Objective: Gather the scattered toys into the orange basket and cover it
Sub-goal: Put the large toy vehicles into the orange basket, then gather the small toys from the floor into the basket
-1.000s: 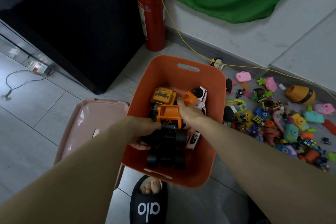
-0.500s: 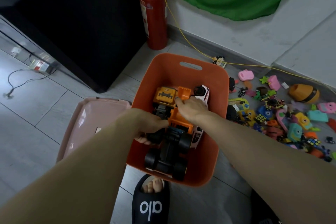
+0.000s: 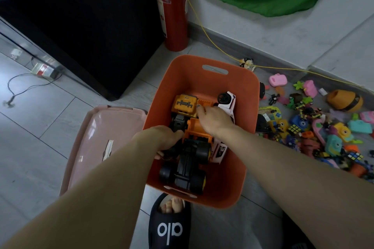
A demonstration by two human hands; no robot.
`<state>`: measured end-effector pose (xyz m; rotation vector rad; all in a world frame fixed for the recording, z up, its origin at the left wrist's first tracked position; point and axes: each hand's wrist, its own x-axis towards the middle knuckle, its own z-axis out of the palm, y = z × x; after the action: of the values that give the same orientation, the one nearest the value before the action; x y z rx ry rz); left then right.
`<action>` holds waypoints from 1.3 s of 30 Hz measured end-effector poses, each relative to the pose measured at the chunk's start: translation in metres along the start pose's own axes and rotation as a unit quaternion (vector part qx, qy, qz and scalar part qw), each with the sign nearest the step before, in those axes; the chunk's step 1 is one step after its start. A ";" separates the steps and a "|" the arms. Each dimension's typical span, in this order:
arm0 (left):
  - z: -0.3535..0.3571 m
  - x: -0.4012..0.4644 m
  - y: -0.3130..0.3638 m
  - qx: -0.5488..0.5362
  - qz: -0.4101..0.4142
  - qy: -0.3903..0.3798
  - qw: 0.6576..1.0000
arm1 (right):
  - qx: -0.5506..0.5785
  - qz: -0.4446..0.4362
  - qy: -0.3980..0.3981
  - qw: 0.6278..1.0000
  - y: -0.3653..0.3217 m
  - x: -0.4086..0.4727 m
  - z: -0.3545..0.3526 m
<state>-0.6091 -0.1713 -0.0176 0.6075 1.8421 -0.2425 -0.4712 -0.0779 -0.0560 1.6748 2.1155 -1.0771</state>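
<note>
Reaching down into the orange plastic basket, both bare hands are busy among the toy vehicles. The left hand is curled around the side of the big orange-and-black plastic toy truck, fingers wrapped under it by a wheel. The right hand lies palm-down on the truck's orange front end, fingertips touching it; whether it grips or merely presses cannot be told. Beside the truck in the basket sit a yellow toy construction vehicle and a white toy car. The basket stands on the grey tiled floor, with the pink plastic lid lying flat just to its left. To the right, near the wall, a heap of small colourful toys remains scattered. A red fire extinguisher stands beyond the basket, and a black slipper is just below it.
</note>
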 end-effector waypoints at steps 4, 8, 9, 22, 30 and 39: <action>0.004 -0.011 -0.001 0.004 -0.012 -0.048 0.999 | 0.054 -0.034 0.092 0.994 0.007 -0.018 0.015; 0.003 -0.017 -0.008 -0.043 0.005 -0.079 0.996 | 0.118 -0.001 0.095 0.989 0.017 -0.031 0.023; 0.003 -0.017 -0.011 -0.043 0.012 -0.079 0.996 | 0.134 0.003 0.090 0.987 0.018 -0.037 0.022; 0.021 -0.007 -0.039 0.144 0.164 0.101 0.971 | 0.107 -0.067 0.190 0.974 0.006 -0.084 0.060; 0.007 -0.006 -0.029 0.144 0.107 0.045 0.983 | 0.065 -0.063 0.125 0.988 0.007 -0.077 0.056; 0.006 -0.073 0.036 0.283 0.080 0.137 0.946 | 0.085 -0.042 0.117 0.989 0.023 -0.105 -0.050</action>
<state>-0.5678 -0.1646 0.0522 1.2352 1.9778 -0.6143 -0.4042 -0.1203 0.0319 1.8885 2.3148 -1.1653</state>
